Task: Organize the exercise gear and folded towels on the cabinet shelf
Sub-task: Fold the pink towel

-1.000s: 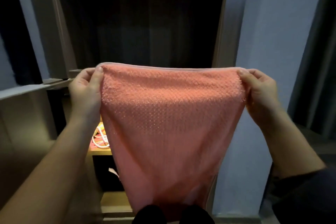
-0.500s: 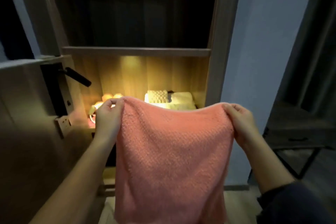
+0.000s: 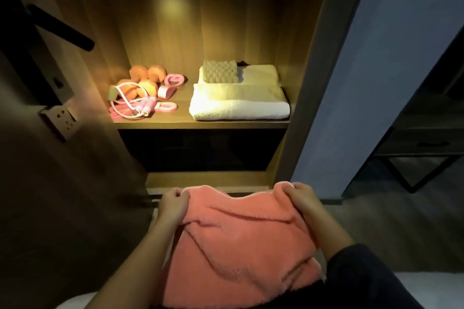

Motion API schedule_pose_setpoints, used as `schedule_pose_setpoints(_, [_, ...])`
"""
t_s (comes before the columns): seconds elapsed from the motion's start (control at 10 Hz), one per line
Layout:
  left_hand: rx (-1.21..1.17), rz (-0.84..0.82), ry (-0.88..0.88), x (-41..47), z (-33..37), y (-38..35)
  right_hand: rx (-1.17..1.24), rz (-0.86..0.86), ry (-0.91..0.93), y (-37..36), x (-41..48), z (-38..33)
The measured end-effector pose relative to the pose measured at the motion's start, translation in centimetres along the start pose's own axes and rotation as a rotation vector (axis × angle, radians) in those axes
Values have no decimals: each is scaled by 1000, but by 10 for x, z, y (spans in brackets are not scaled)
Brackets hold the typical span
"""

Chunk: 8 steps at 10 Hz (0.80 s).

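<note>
A salmon-pink towel (image 3: 238,248) lies draped low in front of me, its top edge folded over. My left hand (image 3: 173,204) grips its upper left corner and my right hand (image 3: 298,198) grips its upper right corner. Above them is the lit cabinet shelf (image 3: 200,124). On its right side lies a folded cream towel (image 3: 238,101) with a small waffle-textured cloth (image 3: 220,71) on top. On its left are orange dumbbells (image 3: 140,80), a pink skipping rope (image 3: 136,106) and pink hand grippers (image 3: 170,88).
The open cabinet door (image 3: 50,133) stands at the left, carrying a black handle (image 3: 62,27) and a socket plate (image 3: 60,118). A blue-grey wall (image 3: 389,83) flanks the cabinet on the right, with a dark side table (image 3: 426,148) beyond. A dark compartment sits under the lit shelf.
Both hands have lowered the pink towel from chest height to low in front of me, and it now lies folded over instead of hanging stretched. The view has tilted down onto the shelf.
</note>
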<state>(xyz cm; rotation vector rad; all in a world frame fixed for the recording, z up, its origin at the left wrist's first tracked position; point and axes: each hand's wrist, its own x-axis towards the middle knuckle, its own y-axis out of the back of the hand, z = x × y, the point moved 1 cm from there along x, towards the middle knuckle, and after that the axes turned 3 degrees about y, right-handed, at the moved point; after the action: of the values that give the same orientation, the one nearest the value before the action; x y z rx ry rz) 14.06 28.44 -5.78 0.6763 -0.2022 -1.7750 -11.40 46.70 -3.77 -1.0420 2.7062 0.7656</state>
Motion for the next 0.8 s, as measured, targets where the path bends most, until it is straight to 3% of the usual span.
schedule_pose_setpoints(0.2, [122,-169,255,34,-13,-21,-52,-109,-178,-28,32,16])
schedule_pose_setpoints(0.5, [-130,-229,474,42,-10,-32,17,-175,-186,-44,52,7])
schedule_pose_setpoints(0.6, [-188,-222,507,39,-7,-31,33,-97,-188,-46,53,6])
schedule_pose_setpoints(0.8, [-192,-82,205,29,-3,-21,100,21,-130,-33,37,4])
